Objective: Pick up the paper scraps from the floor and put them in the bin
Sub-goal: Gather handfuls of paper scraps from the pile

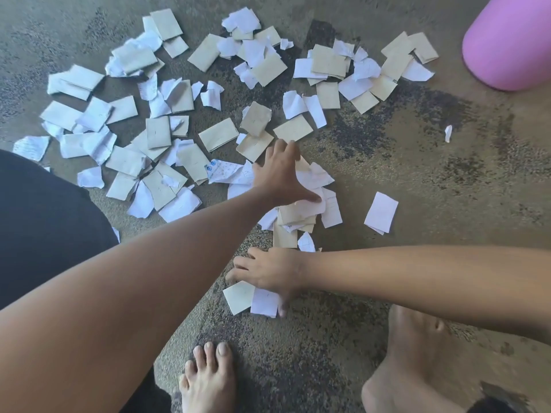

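Note:
Several white and tan paper scraps (214, 135) lie scattered over the grey floor, mostly at the upper left and middle. My left hand (281, 174) reaches forward with fingers spread and rests flat on a small heap of scraps (310, 204) in the middle. My right hand (265, 274) comes in from the right, fingers straight, pressing on a tan scrap (238, 298) and a white scrap (264, 302) near my feet. A pink bin (507, 46) stands at the top right corner, only partly in view.
My bare left foot (208, 380) and right foot (417, 368) stand at the bottom of the view. A dark garment (44, 228) covers the left side. One white scrap (381, 211) lies apart right of the heap, and a tiny one (448, 133) further right.

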The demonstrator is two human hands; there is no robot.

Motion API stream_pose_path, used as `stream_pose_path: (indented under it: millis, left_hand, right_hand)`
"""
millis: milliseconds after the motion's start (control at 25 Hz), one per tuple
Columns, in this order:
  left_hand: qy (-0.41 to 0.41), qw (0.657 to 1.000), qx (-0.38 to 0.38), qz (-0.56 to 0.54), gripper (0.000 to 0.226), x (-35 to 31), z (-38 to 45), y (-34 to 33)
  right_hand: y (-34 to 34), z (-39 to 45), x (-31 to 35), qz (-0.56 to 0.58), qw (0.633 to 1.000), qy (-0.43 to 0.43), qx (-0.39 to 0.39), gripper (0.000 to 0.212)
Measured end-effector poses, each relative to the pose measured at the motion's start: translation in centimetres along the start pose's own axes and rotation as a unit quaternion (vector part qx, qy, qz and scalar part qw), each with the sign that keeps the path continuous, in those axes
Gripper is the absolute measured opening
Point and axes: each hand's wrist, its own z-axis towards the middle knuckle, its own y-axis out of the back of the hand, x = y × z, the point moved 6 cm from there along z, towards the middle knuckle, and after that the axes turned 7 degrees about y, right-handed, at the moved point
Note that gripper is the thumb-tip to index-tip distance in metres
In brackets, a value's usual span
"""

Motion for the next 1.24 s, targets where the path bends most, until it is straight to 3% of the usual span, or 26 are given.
stream_pose_path:
  millis: [160,360,480,680,800,920,1000,1120,1240]
  left_hand:
    - [0.041,0.996,0.044,0.064,0.117,-0.3,0.0,-0.8]
    - [0.115,0.99,0.075,0.032,0.117,-0.2,-0.4,-1.3]
    - [0.147,0.983,0.105,0.012,0.116,-0.8,-0.7,-1.3]
    - [0.134,0.974,0.133,0.123,0.129,-0.9,-1.4,-0.9]
    - [0.158,0.972,0.131,0.115,0.132,-0.6,-1.7,-1.0]
    - [0.201,0.969,0.13,0.064,0.117,-0.4,-1.4,-1.2]
    - [0.209,0.964,0.148,0.076,0.105,-0.3,-0.9,-1.2]
    - [0.187,0.957,0.18,0.126,0.08,-0.6,0.2,-0.1]
    - [0.148,0.956,0.202,0.155,0.07,-1.3,1.1,0.9]
  right_hand:
    - [1.3,-0.4,0.3,-0.005,1.0,-0.005,-0.029,0.079]
    - [0.8,-0.4,0.6,0.023,0.999,0.016,0.02,0.037]
    - [0.3,-1.1,0.7,-0.007,0.998,0.057,0.008,0.007]
    - [-0.3,-2.6,0.3,-0.021,0.991,0.131,-0.004,0.028]
    - [-0.2,-2.5,-0.2,0.03,0.992,0.126,-0.002,0.03]
    - [0.1,-2.7,-1.3,0.115,0.988,0.101,-0.006,0.029]
    - [0.7,-3.4,-2.5,0.198,0.976,0.079,-0.051,0.03]
    - [2.0,-4.6,-4.0,0.305,0.943,0.055,-0.119,0.025]
    - [2.9,-5.8,-6.1,0.349,0.924,0.006,-0.156,0.018]
